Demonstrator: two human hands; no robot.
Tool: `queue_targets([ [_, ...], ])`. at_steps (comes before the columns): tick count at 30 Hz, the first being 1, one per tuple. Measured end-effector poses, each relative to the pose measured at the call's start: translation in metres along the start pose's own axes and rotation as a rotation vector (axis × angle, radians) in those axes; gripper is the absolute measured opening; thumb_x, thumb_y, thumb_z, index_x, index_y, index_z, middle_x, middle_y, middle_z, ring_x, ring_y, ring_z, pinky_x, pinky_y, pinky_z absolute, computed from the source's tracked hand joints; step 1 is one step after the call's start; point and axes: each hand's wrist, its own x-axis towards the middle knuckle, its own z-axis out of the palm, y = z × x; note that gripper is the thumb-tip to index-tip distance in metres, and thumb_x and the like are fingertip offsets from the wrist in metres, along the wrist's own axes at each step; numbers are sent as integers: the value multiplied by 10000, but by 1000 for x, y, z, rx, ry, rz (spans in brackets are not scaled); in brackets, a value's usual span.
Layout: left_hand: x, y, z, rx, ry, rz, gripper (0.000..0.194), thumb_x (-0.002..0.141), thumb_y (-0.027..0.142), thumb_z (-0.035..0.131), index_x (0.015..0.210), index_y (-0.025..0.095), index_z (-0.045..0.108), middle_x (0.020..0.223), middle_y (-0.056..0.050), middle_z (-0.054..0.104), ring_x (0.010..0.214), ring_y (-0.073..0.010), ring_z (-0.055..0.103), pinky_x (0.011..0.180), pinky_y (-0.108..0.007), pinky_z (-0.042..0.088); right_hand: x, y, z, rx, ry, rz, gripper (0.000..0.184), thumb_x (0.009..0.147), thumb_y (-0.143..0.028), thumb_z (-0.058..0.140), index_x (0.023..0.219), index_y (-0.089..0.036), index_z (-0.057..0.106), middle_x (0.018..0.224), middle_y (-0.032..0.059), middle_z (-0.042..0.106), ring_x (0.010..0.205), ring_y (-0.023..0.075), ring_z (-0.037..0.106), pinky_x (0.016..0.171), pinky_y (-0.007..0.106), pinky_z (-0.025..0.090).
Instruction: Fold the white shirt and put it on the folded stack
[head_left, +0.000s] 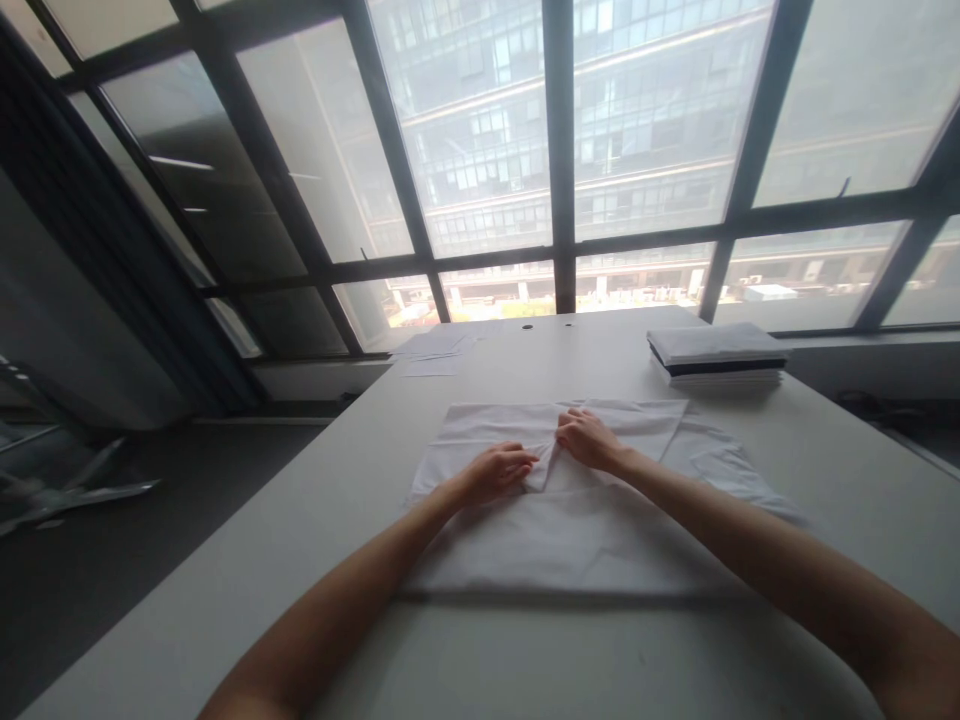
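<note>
A white cloth (540,540) lies spread on the white table, partly folded over itself, with loose wrinkled layers toward its right end. My right hand (589,437) pinches a raised fold near the cloth's middle, its fingers closed on the fabric. Just left of it, my left hand (499,470) has its fingers curled at the same fold, thumb side toward the right hand. A small flap of fabric stands up between the two hands. The left fingertips are partly hidden against the cloth.
At the back right of the table (337,540) sits a stack of folded white cloths (716,345) with a dark layer in it. Several white sheets (431,350) lie at the back left. Large windows (487,130) rise behind, and a dark curtain (112,220) hangs at left.
</note>
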Motion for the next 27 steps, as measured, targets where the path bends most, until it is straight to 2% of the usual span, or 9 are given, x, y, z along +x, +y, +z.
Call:
queue_targets([
  [2, -1, -2, 3, -1, -16, 8, 270, 1008, 301, 505, 1140, 207, 721, 1052, -94, 676, 910, -188, 631, 878, -324, 513, -4, 2, -1, 14, -11, -41, 306, 950, -123, 464, 940, -177, 765, 1072, 129, 716, 1063, 251, 617, 965, 380, 431],
  [5, -3, -3, 5, -10, -63, 19, 280, 1014, 320, 498, 1207, 238, 684, 1395, -105, 574, 1253, -232, 555, 1090, -378, 420, -12, 0, -2, 93, -23, -177, 417, 984, -132, 393, 1305, -187, 653, 1353, 131, 632, 1264, 247, 557, 1076, 414, 398],
  [9, -6, -1, 1, 6, -214, -4, 411, 1034, 412, 467, 1411, 260, 528, 1615, -69, 365, 1520, -234, 254, 1253, -424, 166, -28, 1, 0, 200, -175, -295, 568, 1041, -419, 385, 1552, -172, 384, 1595, 164, 376, 1489, 297, 317, 1204, 540, 230],
  [15, -6, 0, -11, 38, -403, -25, 622, 1061, 507, 345, 1623, 302, 174, 1684, -38, 123, 1556, -258, 51, 1252, -479, 27, -43, 22, 0, 275, -300, -228, 684, 1031, -586, 309, 1605, -221, 245, 1650, 131, 241, 1529, 297, 204, 1225, 585, 86],
  [18, -12, -2, -15, 52, -461, -57, 640, 1065, 547, 286, 1629, 303, 105, 1685, -33, 61, 1552, -266, -7, 1245, -494, 16, -44, 27, 0, 306, -306, -206, 677, 1026, -597, 316, 1596, -233, 278, 1646, 117, 253, 1529, 300, 204, 1226, 592, 76],
  [21, -21, -3, -13, 86, -471, -151, 728, 1049, 601, 257, 1634, 223, 46, 1677, -91, -28, 1544, -281, -60, 1243, -499, 29, -40, 29, -2, 382, -310, -174, 635, 1028, -585, 317, 1555, -238, 390, 1620, 100, 329, 1513, 293, 258, 1234, 569, 116],
  [23, -25, -5, -11, 99, -465, -209, 808, 1029, 644, 259, 1631, 162, 18, 1664, -137, -76, 1538, -293, -85, 1241, -508, 37, -34, 33, -4, 442, -263, -147, 603, 1036, -561, 303, 1503, -226, 484, 1572, 96, 425, 1482, 278, 339, 1235, 522, 191],
  [25, -25, -12, -13, 81, -444, -239, 808, 1026, 654, 233, 1632, 158, 35, 1666, -132, -65, 1542, -281, -64, 1245, -495, 55, -27, 43, -7, 463, -137, -93, 574, 1044, -523, 296, 1459, -213, 543, 1516, 92, 506, 1442, 263, 414, 1215, 472, 279],
  [27, -21, -27, -21, 75, -338, -287, 764, 1036, 637, 195, 1633, 172, 95, 1679, -105, 9, 1551, -251, 17, 1252, -442, 103, -22, 62, -10, 408, 17, 21, 534, 1040, -477, 338, 1445, -206, 556, 1487, 92, 540, 1407, 255, 465, 1184, 435, 346],
])
